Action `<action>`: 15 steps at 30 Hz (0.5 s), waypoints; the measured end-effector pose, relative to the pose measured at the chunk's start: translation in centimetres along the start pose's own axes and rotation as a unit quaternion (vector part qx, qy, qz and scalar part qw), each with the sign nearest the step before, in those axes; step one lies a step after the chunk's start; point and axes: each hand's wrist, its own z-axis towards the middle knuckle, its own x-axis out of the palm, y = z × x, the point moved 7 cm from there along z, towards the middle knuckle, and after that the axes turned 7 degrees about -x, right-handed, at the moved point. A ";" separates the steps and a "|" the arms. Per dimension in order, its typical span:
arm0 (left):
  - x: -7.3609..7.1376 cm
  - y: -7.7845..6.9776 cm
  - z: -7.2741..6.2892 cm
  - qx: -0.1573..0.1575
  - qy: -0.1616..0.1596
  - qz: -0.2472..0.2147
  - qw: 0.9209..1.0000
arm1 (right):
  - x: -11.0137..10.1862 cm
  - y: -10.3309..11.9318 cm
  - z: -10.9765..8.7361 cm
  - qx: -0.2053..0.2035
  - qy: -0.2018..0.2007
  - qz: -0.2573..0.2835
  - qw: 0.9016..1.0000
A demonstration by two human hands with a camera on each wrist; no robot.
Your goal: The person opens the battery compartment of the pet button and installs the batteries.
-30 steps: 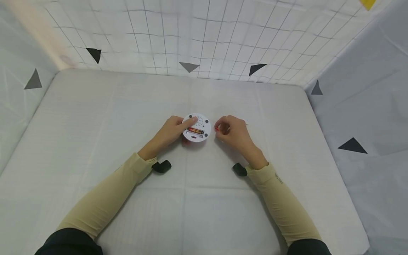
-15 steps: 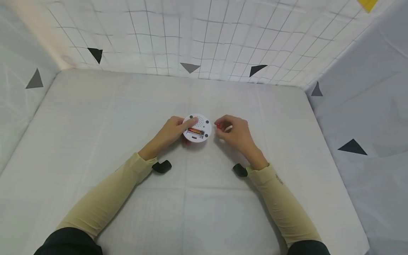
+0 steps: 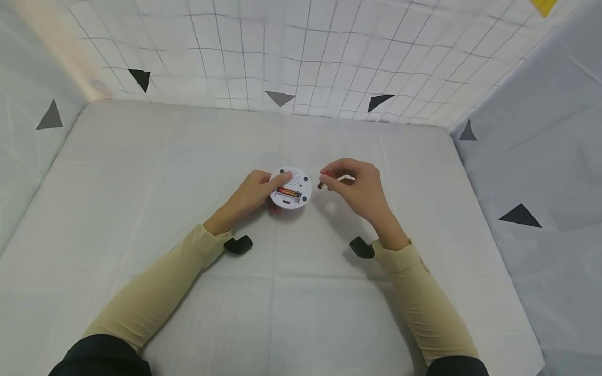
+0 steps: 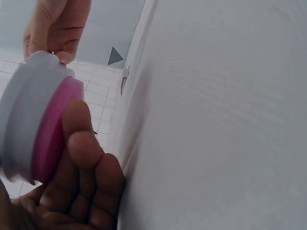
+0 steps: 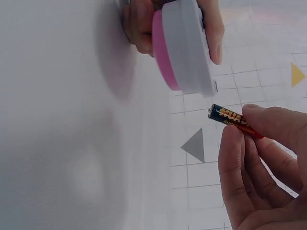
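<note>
My left hand (image 3: 256, 188) holds a round white device (image 3: 301, 184), its dotted, footed underside facing up and the thumb lying across it. In that underside is an uncovered battery compartment with one red and black battery (image 3: 288, 194) in it. The pink side (image 4: 53, 132) points down, with left fingers curled beneath. Just right of the device, my right hand (image 3: 359, 185) pinches another battery (image 5: 228, 117) between thumb and fingertips. Its dark end sticks out toward the device, apart from it; its red end is partly covered by the fingers.
A white-covered table (image 3: 197, 156) lies under both hands. Behind it rises a white gridded sheet (image 3: 320, 57) with dark triangles, and pale sheets (image 3: 531, 156) stand at the sides. A small pale object (image 4: 125, 79) shows at the table surface in the left wrist view.
My right hand has lifted and shifted slightly right and away from me, and the battery's dark end now shows beyond the fingertips. The left hand and device have barely moved.
</note>
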 end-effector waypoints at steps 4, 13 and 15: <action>-0.1 0.1 0.0 -0.001 -0.001 -0.001 1.000 | 0.0 0.4 0.0 -0.010 -0.004 0.031 0.999; 0.0 0.1 0.0 0.002 0.002 0.002 1.000 | 0.9 1.3 -0.3 -0.017 -0.002 0.054 0.998; 0.0 0.1 0.0 0.004 0.003 0.003 1.000 | 1.2 1.5 -0.3 -0.021 0.001 0.060 0.998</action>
